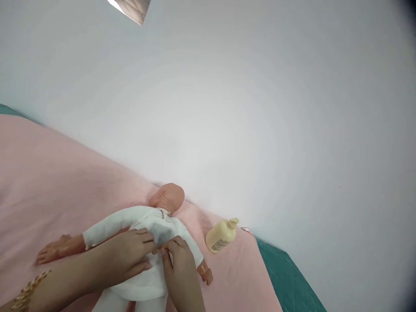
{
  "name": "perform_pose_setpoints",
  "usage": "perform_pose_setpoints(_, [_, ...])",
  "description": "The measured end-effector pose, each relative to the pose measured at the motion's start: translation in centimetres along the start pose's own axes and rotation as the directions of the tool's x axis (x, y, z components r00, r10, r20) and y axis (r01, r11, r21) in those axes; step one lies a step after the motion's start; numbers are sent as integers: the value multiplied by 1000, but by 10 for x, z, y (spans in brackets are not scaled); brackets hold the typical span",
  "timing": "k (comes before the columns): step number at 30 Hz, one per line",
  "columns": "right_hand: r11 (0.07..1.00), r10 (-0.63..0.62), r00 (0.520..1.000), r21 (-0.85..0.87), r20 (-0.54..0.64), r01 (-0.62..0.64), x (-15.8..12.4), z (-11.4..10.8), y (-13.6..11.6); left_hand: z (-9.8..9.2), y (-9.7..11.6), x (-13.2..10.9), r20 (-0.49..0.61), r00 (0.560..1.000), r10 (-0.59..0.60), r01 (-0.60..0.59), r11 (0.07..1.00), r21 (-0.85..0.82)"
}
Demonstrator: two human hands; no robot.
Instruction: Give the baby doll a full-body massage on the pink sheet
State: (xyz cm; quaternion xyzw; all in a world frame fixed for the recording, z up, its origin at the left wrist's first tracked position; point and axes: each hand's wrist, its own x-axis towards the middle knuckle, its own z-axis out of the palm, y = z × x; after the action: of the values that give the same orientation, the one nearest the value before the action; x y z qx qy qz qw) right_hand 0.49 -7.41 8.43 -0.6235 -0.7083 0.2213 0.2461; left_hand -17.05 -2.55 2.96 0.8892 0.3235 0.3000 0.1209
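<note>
A baby doll lies on a pink sheet, its head toward the wall and its arms spread. White cloth covers its body and sleeves, and the plastic hands stick out. Over the doll's middle, my left hand has its fingers curled against the white cloth. Close beside it, my right hand pinches the same cloth between thumb and fingers. The two sets of fingertips nearly meet, and they hide the exact spot they hold. A greyish patch shows in the cloth just above them.
A pale yellow pump bottle stands to the right of the doll. The pink sheet lies over a green surface, beside a plain white wall. A quilted beige piece shows at the top edge.
</note>
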Motion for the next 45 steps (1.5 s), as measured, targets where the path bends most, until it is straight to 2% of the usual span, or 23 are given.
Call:
perform_pose_setpoints(3, [999, -25, 998, 32, -51, 27, 3, 3, 1, -3, -1, 5, 82, 996, -35, 40, 998, -58])
perform_pose_setpoints(6, [998, -24, 998, 51, -59, 27, 5, 6, 4, -1, -9, 7, 26, 998, -51, 52, 996, -72])
perform_pose_setpoints(9, [997, -8, 1000, 82, -17, 9, 6, 9, 7, 2, -20, 8, -10, 997, -73, 72, 996, -47])
perform_pose_setpoints(13, [993, -16, 1000, 113, 10, 15, 6, 11, 8, 1, -28, 10, 87, 992, -86, 88, 996, -23])
perform_pose_setpoints(16, [994, -23, 1000, 102, -12, 24, 6, 13, 9, -1, -29, 11, 119, 988, -94, 98, 995, -34])
perform_pose_setpoints(28, [996, -46, 998, 78, -50, 50, 13, 21, 16, 7, -30, 13, 19, 994, -110, 111, 992, -59])
perform_pose_setpoints(33, [996, -50, 997, 72, -52, 53, 12, 22, 17, 17, -32, 11, -67, 989, -129, 124, 990, -68])
perform_pose_setpoints(41, [995, -49, 991, 79, -123, 59, 18, 26, 22, 17, -32, 11, -194, 977, -93, 86, 995, -42])
perform_pose_setpoints(45, [996, -40, 992, 70, -119, 49, 19, 29, 27, 22, -37, 12, -175, 979, -106, 100, 994, -46])
